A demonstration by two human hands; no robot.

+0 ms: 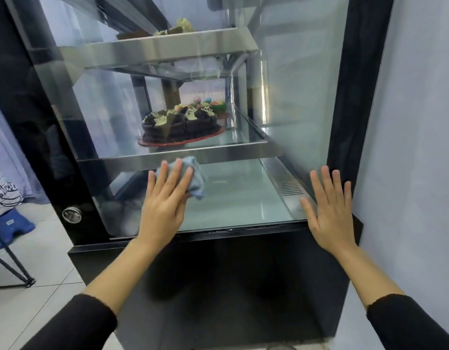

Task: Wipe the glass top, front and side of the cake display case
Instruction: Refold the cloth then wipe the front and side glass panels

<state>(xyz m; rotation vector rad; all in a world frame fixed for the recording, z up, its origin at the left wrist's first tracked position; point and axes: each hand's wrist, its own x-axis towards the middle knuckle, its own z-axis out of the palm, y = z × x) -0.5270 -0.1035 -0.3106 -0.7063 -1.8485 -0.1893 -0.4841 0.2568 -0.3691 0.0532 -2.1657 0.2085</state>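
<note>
The cake display case (342,102) fills the view, with a black frame and a glass pane (289,92) facing me. My left hand (165,200) lies flat on the lower part of the glass, fingers spread, pressing a crumpled light-blue cloth (197,176) against it. My right hand (330,210) rests open and empty at the pane's lower right corner, its fingers touching the black frame. Inside, a chocolate cake (180,126) stands on the middle shelf and another cake (178,30) on the top shelf.
A pale wall (415,122) stands right beside the case on the right. To the left lie a white tiled floor (36,251), a blue stool (11,228), a black tripod leg (16,271) and a hanging printed fabric. A round lock (71,214) sits on the case's left frame.
</note>
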